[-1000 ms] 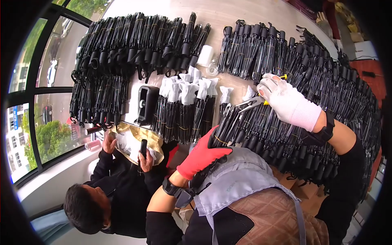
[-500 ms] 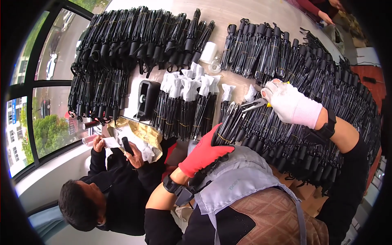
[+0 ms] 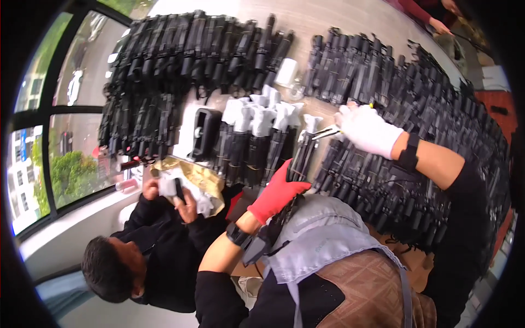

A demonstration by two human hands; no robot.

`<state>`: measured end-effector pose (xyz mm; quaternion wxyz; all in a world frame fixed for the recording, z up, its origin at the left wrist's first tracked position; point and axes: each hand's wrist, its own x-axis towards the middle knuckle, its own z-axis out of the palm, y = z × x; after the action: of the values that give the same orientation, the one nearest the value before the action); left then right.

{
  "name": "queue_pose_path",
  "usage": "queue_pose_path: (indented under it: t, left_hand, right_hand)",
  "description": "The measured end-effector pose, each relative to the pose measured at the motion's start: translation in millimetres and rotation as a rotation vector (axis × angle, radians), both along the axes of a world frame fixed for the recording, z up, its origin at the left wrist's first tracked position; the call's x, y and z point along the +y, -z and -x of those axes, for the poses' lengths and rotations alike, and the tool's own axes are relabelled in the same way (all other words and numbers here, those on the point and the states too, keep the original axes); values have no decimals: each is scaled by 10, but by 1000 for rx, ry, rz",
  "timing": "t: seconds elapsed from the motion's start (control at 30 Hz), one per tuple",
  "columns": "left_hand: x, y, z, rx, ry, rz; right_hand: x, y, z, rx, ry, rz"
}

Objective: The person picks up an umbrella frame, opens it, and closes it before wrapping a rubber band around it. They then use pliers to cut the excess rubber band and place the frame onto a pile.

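Observation:
My left hand (image 3: 280,192), in a red glove, is closed around the lower part of a bundle of black folded umbrella ribs (image 3: 298,163). My right hand (image 3: 367,130), in a white glove with a pink cuff, grips a pair of pliers (image 3: 327,132), a bit of yellow handle showing at the fingers. The plier jaws point left, close to the top of the held ribs and a white wrapped tip (image 3: 312,121); whether they touch is blurred. Just left stand several umbrella frames with white wraps (image 3: 262,121) on their upper ends.
Rows of black folded umbrella frames cover the table at the back left (image 3: 202,49) and right (image 3: 415,147). A black tape dispenser (image 3: 207,134) and a white roll (image 3: 286,72) stand between. At left, a co-worker (image 3: 158,235) holds a dark handle beside a yellow-lined bag (image 3: 210,183).
My right hand and the pliers have moved left, bringing the jaws nearer the ribs in my left hand. The ribs look more upright and closer together. The whole view has shifted slightly.

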<state>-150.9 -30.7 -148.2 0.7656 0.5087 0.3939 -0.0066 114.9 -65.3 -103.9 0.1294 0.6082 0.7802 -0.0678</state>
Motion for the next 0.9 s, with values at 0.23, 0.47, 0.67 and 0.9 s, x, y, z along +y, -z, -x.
queue_pose_path:
  t: [0.23,0.47,0.67,0.9]
  left_hand:
    - [1397,196,711,92,-339,-235]
    - [3277,778,1608,1068,7,-1029]
    - [3591,770,1563,1371,-14,-1422]
    - [1520,377,37,-226,208,-1121]
  right_hand:
    - [-714,986,-455,786,895,246]
    - [-1148,1806,140,1023,1386,484]
    - [-1211,2181,359,684,1427,219]
    - [-1074,2332,542,935,1670,180]
